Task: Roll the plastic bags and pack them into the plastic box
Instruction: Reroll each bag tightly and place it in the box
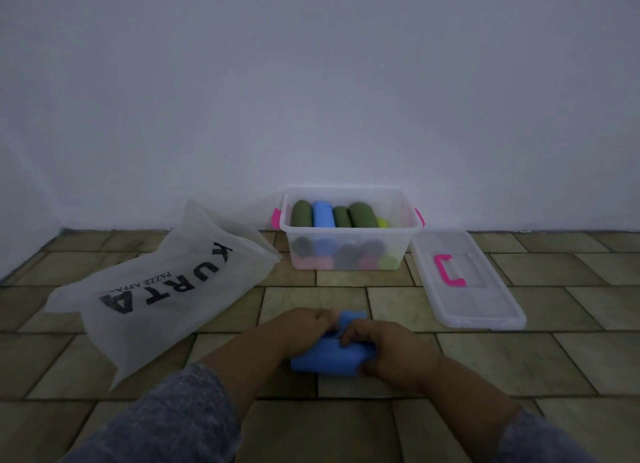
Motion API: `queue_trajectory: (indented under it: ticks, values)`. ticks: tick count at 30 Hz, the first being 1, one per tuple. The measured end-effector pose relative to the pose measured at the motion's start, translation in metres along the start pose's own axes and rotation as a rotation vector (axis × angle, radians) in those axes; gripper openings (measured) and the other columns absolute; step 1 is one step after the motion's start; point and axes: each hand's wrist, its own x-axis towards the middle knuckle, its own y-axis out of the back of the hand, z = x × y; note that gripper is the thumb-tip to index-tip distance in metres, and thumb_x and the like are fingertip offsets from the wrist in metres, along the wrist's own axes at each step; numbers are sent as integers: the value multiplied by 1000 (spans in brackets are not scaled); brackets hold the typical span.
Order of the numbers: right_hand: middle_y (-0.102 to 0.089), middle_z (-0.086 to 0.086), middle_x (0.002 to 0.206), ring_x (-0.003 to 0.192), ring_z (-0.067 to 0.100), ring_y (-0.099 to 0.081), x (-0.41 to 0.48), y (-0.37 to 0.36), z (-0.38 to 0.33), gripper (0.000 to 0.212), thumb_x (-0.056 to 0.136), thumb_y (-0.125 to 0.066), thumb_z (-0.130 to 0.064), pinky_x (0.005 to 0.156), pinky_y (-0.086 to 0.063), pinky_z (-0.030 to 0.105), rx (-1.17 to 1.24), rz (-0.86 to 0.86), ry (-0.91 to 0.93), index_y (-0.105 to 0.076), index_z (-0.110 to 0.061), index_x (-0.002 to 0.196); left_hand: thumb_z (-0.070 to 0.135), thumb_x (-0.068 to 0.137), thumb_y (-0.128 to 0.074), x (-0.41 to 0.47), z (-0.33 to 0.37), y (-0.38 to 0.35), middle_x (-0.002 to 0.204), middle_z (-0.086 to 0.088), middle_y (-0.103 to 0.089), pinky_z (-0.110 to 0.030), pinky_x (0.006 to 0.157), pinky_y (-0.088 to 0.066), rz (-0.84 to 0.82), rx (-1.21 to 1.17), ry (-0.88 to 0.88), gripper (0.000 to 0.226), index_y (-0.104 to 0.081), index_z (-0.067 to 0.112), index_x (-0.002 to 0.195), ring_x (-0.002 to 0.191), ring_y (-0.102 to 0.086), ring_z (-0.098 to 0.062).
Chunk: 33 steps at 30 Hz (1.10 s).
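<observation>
White bag (166,289) printed KURTA lies beside hands (304,327) (384,350) gripping blue bag (325,362)

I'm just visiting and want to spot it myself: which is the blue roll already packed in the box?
Find the clear box with pink clips standing by the wall. In its top layer, the blue roll lies second from the left. It is the only bright blue one there, flanked by dark green rolls.

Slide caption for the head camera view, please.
Left hand and right hand grip a blue bag on the floor before the open plastic box.
</observation>
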Motion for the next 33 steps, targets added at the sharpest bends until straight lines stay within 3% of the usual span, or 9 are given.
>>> queue_trajectory:
  ticks: [3, 6, 12, 17, 19, 22, 25, 30, 33]
  values:
    - [-59, -7, 122, 109, 11, -54, 10, 10, -3, 43, 75, -72, -11, 95, -42, 23, 19, -93, -68, -64, -28, 113, 49, 99, -30, 0, 0, 3, 146, -3, -44, -35, 113, -24, -18, 127, -45, 47, -46, 27, 138, 132, -40, -21]
    - [-62, -4, 119, 108, 11, -56, 19, 16, -3, 35, 81, -68, -13, 92, -42, 19, 20, -112, -84, -66, -24, 113, 49, 96, -38, -8, -2, 4, 147, 6, -42, -43, 116, -9, -10, 290, -123, 46, -41, 33, 139, 133, -38, -15]
    - [-57, -1, 126, 113, 14, -52, 23, 15, 5, 33, 92, -52, -27, 96, -38, 23, -157, -60, -52, -60, -28, 124, 66, 74, -47, -32, -20, -13, 116, 15, -53, -27, 99, -30, 322, 372, -406, 52, -53, 36, 116, 109, -47, -5]
    - [-50, -6, 116, 105, 12, -48, 20, -1, 5, 45, 76, -60, -42, 90, -42, 27, -234, 127, 110, -52, -28, 118, 58, 85, -45, -21, -20, -11, 117, 16, -56, -33, 104, -23, 384, 349, -272, 41, -52, 38, 120, 110, -49, -5]
    - [-53, -5, 112, 100, 14, -51, 22, -6, 5, 43, 76, -61, -42, 84, -43, 27, -258, 150, 110, -49, -29, 116, 60, 87, -44, -16, -16, -8, 116, 12, -56, -36, 101, -31, 433, 360, -200, 44, -54, 35, 122, 106, -49, -7]
    - [-58, -4, 109, 93, 14, -56, 28, -7, 6, 39, 79, -58, -42, 80, -46, 29, -202, 182, -50, -49, -30, 116, 63, 82, -53, -17, -9, -11, 120, 4, -50, -26, 82, -39, 624, 186, -21, 58, -50, 29, 129, 102, -51, -13]
    - [-63, 0, 101, 87, 17, -59, 30, -9, 3, 36, 80, -61, -42, 71, -46, 30, -56, 143, -220, -52, -25, 111, 51, 84, -59, -17, 1, -21, 131, -4, -43, -25, 77, -39, 548, -121, 138, 62, -40, 24, 136, 107, -52, -18]
    - [-64, -3, 88, 77, 11, -59, 20, -17, -1, 24, 76, -70, -32, 66, -45, 25, 277, 97, -219, -56, -24, 94, 31, 89, -61, -14, 22, -24, 129, -6, -44, -24, 74, -41, 559, -347, 155, 48, -43, 19, 132, 96, -49, -14]
    - [-65, -1, 84, 76, 10, -61, 12, -17, -5, 25, 71, -74, -31, 67, -48, 29, 550, 93, -213, -56, -22, 85, 19, 85, -66, -16, 30, -23, 117, -5, -54, -37, 80, -53, 584, -613, 117, 32, -51, 26, 113, 96, -57, -19]
